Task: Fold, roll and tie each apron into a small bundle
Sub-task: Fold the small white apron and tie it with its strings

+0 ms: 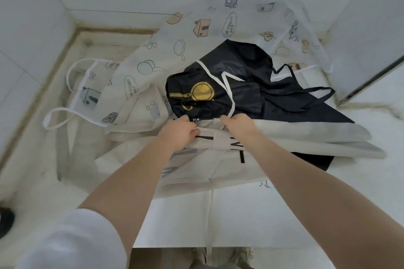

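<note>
You are looking down at a pale worktop [251, 214] in a tiled corner, with several aprons heaped on it. Nearest you lies a cream apron [284, 137] printed with black lettering, spread flat and partly folded over itself. Your left hand [179, 132] has its fingers curled round a fold of this cream cloth near its far edge. Your right hand [238, 125] sits just beside it, knuckles up, fingers tucked into the same edge; both hands are clamped on the cream apron. One thin cream tie [211, 214] trails toward you and hangs over the near edge of the worktop.

Just beyond your hands lies a black apron [240, 85] with a gold pan design and white trim, crumpled, its dark straps looping to the right. Farther off and to the left lies a white apron [196, 35] with cartoon drawings, its white loops spilling left.

The cream cloth looks light, soft and limp, so it will likely sag and slide out of line. Judging by this, grip it at hemmed edges and corners, keep it taut while rolling, and gather the loose tie before it snags.
</note>
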{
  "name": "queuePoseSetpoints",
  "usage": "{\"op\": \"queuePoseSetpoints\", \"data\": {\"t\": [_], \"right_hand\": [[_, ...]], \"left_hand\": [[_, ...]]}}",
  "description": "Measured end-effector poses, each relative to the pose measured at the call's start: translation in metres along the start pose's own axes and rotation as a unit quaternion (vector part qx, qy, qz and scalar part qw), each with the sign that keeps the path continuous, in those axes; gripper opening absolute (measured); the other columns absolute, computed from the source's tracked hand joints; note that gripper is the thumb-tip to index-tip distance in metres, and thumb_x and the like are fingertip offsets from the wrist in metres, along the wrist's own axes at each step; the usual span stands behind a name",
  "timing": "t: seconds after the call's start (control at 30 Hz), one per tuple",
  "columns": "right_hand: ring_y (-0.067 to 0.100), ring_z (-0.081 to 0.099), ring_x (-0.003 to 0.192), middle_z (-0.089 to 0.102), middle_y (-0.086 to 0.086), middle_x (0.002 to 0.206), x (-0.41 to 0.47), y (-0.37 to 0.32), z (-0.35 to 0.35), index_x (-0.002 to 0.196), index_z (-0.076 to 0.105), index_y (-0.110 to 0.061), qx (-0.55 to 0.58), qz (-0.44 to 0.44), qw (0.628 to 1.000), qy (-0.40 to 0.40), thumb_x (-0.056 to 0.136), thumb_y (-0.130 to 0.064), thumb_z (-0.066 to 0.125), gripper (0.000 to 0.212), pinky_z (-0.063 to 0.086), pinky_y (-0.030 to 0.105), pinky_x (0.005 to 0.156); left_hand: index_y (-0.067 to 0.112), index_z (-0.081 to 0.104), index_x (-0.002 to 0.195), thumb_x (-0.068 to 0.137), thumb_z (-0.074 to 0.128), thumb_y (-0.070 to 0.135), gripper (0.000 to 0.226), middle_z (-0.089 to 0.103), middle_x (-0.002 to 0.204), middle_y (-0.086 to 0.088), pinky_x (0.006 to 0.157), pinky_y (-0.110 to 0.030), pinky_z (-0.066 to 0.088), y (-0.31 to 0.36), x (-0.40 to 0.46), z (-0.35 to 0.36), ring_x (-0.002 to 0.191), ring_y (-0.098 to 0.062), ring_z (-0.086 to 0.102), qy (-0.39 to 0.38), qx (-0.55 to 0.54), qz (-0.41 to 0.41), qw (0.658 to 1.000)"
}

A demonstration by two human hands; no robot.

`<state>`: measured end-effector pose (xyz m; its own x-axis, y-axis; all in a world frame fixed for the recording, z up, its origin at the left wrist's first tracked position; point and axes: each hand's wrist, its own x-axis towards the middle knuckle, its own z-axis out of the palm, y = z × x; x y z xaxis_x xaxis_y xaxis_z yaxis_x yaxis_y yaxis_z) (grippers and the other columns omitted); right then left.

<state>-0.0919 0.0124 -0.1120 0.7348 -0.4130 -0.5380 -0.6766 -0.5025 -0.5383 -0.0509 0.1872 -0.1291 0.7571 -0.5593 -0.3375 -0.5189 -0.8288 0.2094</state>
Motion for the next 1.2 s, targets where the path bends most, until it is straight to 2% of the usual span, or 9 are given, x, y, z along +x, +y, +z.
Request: {"op": "queuePoseSetpoints", "data": {"t": [0.13, 0.23, 0.33, 0.47, 0.63, 0.77, 0.93, 1.1, 1.2], "right_hand": [[0.023, 0.05, 0.069, 0.051, 0.005, 0.068, 0.007, -0.024, 0.015, 0.075, 0.054, -0.007, 0.038, -0.009, 0.999, -0.028, 0.085, -0.032, 0.062, 0.028, 0.038, 0.028, 0.057], [0.021, 0.044, 0.065, 0.042, 0.003, 0.059, 0.012, -0.036, 0.02, 0.058, 0.042, -0.01, -0.006, -0.079, 0.997, -0.017, 0.092, -0.018, 0.052, 0.036, 0.035, 0.029, 0.063], [0.017, 0.038, 0.059, 0.041, 0.003, 0.061, 0.009, -0.045, 0.019, 0.059, 0.037, -0.011, 0.045, -0.154, 0.987, 0.004, 0.096, -0.017, 0.045, 0.038, 0.034, 0.027, 0.054], [0.018, 0.057, 0.086, 0.063, 0.006, 0.094, 0.008, -0.041, 0.018, 0.1, 0.06, -0.008, 0.061, -0.224, 0.969, -0.08, 0.094, -0.031, 0.053, 0.025, 0.048, 0.033, 0.085], [0.02, 0.051, 0.107, 0.053, 0.001, 0.115, 0.012, -0.021, 0.012, 0.121, 0.05, -0.017, -0.324, -0.299, 0.895, -0.069, 0.087, -0.045, 0.059, 0.045, 0.039, 0.033, 0.089], [0.023, 0.055, 0.1, 0.056, 0.0, 0.103, 0.015, -0.017, 0.015, 0.113, 0.048, -0.015, -0.35, -0.282, 0.89, -0.076, 0.097, -0.036, 0.045, 0.025, 0.034, 0.033, 0.089], [0.023, 0.055, 0.098, 0.056, 0.001, 0.104, 0.017, -0.009, 0.022, 0.11, 0.048, -0.018, -0.396, -0.302, 0.866, -0.052, 0.102, -0.027, 0.03, 0.021, 0.033, 0.034, 0.086], [0.028, 0.038, 0.116, 0.042, 0.006, 0.125, 0.011, -0.017, 0.034, 0.116, 0.057, -0.019, -0.507, -0.276, 0.811, 0.09, 0.094, -0.016, 0.04, 0.028, 0.023, 0.043, 0.105], [0.027, 0.042, 0.109, 0.04, 0.009, 0.126, 0.003, -0.026, 0.041, 0.12, 0.056, -0.012, -0.493, -0.258, 0.825, 0.099, 0.094, -0.013, 0.04, 0.03, 0.035, 0.039, 0.094]], "left_hand": [[0.01, 0.062, 0.093, 0.096, 0.045, 0.037, 0.032, 0.038, 0.128, -0.01, 0.088, -0.041, 0.044, -0.008, -0.003, 0.01, 0.089, -0.032, 0.053, 0.049, -0.05, 0.016, 0.997], [0.009, 0.066, 0.092, 0.096, 0.048, 0.035, 0.031, 0.036, 0.139, -0.011, 0.092, -0.04, 0.043, -0.011, -0.005, 0.009, 0.098, -0.034, 0.056, 0.055, -0.086, 0.028, 0.994], [0.007, 0.063, 0.092, 0.097, 0.045, 0.035, 0.034, 0.055, 0.104, -0.008, 0.079, -0.033, 0.042, -0.013, -0.002, -0.006, 0.097, -0.028, 0.056, 0.038, -0.09, 0.019, 0.995], [0.018, 0.044, 0.066, 0.094, 0.049, 0.039, 0.036, 0.05, 0.069, 0.003, 0.067, -0.036, 0.043, -0.019, 0.005, -0.017, 0.08, -0.025, 0.056, 0.009, -0.11, -0.005, 0.994], [0.017, 0.059, 0.086, 0.087, 0.061, 0.038, 0.021, 0.057, 0.086, -0.001, 0.075, -0.037, 0.047, -0.028, 0.01, -0.022, 0.081, -0.021, 0.056, -0.026, -0.156, -0.024, 0.987], [0.009, 0.065, 0.09, 0.085, 0.065, 0.035, 0.026, 0.045, 0.103, -0.004, 0.08, -0.035, 0.043, -0.04, 0.002, -0.026, 0.092, -0.025, 0.054, -0.039, -0.083, -0.024, 0.996], [0.013, 0.045, 0.061, 0.084, 0.066, 0.034, 0.038, 0.039, 0.122, -0.005, 0.081, -0.034, 0.042, -0.066, -0.026, -0.025, 0.082, -0.022, 0.049, -0.035, -0.073, -0.039, 0.996], [0.008, 0.065, 0.097, 0.084, 0.065, 0.025, 0.021, 0.028, 0.131, -0.004, 0.096, -0.025, 0.033, -0.073, -0.044, -0.019, 0.117, -0.022, 0.038, -0.08, -0.046, -0.013, 0.996], [0.004, 0.063, 0.1, 0.085, 0.057, 0.014, 0.019, 0.04, 0.125, -0.011, 0.093, -0.031, 0.038, -0.07, -0.043, -0.023, 0.113, -0.029, 0.043, -0.091, -0.024, -0.051, 0.994]]}}
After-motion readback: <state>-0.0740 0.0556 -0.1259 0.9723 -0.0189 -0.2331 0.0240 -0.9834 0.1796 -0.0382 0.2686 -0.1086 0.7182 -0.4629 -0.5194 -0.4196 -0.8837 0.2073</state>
